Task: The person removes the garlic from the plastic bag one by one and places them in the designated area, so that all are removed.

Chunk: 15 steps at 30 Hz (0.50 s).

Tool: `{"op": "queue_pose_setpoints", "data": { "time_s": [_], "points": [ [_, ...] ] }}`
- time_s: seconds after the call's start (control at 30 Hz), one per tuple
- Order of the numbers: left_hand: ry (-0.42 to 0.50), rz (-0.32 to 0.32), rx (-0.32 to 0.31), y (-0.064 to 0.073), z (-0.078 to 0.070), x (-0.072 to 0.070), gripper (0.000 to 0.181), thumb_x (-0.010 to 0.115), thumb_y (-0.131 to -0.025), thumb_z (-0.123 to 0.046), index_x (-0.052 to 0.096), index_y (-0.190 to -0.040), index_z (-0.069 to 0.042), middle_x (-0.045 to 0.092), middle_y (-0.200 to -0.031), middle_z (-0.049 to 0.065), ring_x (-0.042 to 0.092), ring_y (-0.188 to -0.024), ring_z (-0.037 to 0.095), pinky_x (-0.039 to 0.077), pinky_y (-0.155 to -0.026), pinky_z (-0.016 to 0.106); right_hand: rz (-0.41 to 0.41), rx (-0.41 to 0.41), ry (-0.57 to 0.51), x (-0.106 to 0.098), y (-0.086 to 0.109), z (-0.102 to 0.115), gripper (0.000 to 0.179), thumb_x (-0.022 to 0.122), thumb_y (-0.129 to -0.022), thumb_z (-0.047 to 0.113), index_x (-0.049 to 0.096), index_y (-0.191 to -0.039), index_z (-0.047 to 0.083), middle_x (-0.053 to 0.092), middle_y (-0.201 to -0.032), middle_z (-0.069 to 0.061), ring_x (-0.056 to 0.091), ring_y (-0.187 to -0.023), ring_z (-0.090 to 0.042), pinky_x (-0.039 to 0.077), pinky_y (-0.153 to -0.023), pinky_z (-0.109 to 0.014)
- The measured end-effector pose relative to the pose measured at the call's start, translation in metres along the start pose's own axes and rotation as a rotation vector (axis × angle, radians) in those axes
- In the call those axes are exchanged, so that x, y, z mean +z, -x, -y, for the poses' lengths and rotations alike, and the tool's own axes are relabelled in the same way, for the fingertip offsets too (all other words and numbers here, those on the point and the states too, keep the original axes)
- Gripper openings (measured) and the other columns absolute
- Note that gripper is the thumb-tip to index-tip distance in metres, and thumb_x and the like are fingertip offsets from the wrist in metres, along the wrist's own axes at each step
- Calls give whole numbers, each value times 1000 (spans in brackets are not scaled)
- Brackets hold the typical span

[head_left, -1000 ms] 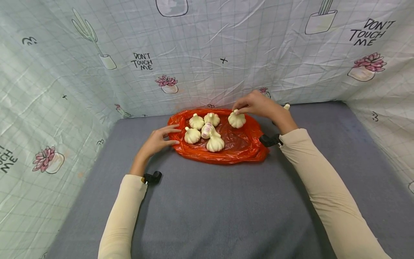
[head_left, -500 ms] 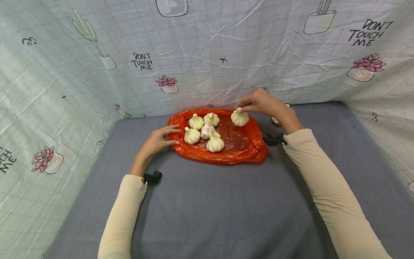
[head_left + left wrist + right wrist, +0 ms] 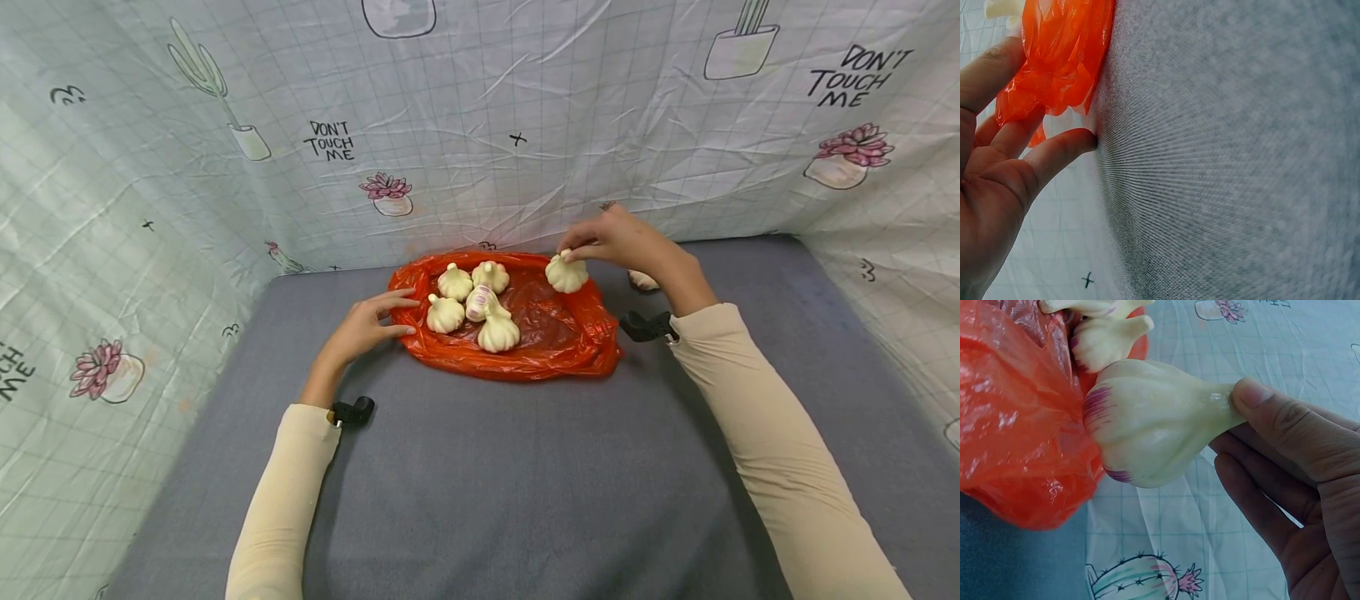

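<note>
Red bag [image 3: 517, 369]: thin plastic film, crinkled all over, glossy, light glinting off creases. Garlic bulb up close [image 3: 1154, 425]: smooth, gently ribbed, waxy sheen, small highlight near neck; plastic by look. Other bulbs [image 3: 498, 334]: same smooth finish. Table covering [image 3: 480, 483]: woven cloth, matt, fine grain. Backdrop [image 3: 442, 92]: thin, wrinkled, faint shine along folds; cloth or plastic, can't tell. Sleeves [image 3: 772, 425]: soft matt cloth, lightly creased. Wrist mounts [image 3: 354, 412]: hard, plastic-looking.

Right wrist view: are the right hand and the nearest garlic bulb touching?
Touching: the right wrist view shows the right hand pinching the garlic bulb by its narrow end.
</note>
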<state>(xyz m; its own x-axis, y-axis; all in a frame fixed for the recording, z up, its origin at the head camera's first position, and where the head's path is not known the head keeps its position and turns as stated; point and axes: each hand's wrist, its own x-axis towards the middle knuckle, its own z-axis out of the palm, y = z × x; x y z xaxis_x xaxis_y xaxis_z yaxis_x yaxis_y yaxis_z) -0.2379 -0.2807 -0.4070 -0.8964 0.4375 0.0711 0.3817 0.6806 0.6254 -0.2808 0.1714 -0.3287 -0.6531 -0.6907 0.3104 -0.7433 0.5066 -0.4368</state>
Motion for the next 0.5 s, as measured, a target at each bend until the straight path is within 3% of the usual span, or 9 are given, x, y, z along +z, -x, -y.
{"op": "queue_pose_setpoints", "data": {
  "time_s": [0.17, 0.5],
  "points": [
    [-9, 2, 0, -1, 0, 0, 50, 80, -89, -26, 67, -136, -13, 51, -154, 3, 38, -147, 27, 39, -112, 51, 1, -2, -1, 0, 3, -2, 13, 77, -90, 12, 80, -102, 7, 78, -95, -4, 73, -83, -17, 58, -76, -39],
    [-5, 6, 6, -2, -1, -1, 49, 79, -90, -24, 67, -135, -12, 52, -153, 4, 38, -147, 26, 38, -113, 52, -7, 19, 24, -5, 15, -8, 15, 76, -90, 11, 80, -104, 6, 78, -96, -3, 70, -80, -16, 54, -72, -29]
  ]
}}
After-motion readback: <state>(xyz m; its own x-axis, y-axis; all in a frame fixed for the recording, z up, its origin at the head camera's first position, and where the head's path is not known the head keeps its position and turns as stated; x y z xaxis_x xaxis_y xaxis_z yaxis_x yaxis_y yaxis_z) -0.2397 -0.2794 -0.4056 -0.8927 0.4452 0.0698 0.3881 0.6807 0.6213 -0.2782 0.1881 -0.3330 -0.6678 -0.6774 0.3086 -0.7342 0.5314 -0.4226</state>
